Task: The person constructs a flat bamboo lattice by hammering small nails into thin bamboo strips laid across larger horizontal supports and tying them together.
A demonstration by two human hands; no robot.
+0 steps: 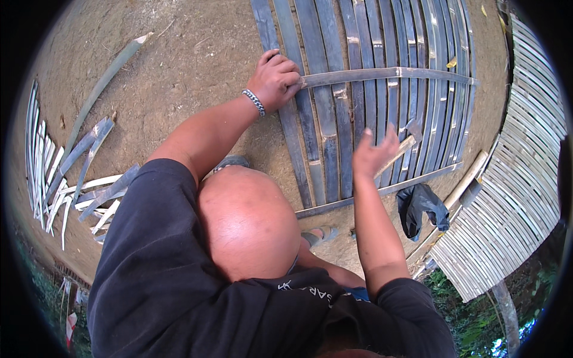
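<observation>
While the person squatted on the bare dirt ground point(179, 65), a heap of pale split bamboo strips point(54, 173) lay at the far left, well apart from both hands, with one long green bamboo piece point(104, 80) lying slanted above it. Nearer the middle, the left hand point(276, 80), with a metal bracelet point(254, 102) on its wrist, pressed down on the end of a grey cross slat point(388, 74); its fingers were curled shut over that end, which rested across the row of flat bamboo slats point(334, 107) laid side by side on the ground. To the right, the right hand point(371, 156) was raised above the slats and gripped the wooden handle of a hammer point(406, 140), whose metal head pointed up and to the right (the fingers looked partly spread, the grip rather loose). A second cross slat point(382, 191) lay under the near ends of the slats, a black plastic bag point(421, 206) lay just beside it, and a finished woven bamboo panel point(525, 155) filled the right edge.

I judged that the step in hand was fixing the upper cross slat to the row of slats. The next move seemed to call for a steady hold by the left hand, so the slat did not slide, and a well-aimed blow clear of those fingers.
</observation>
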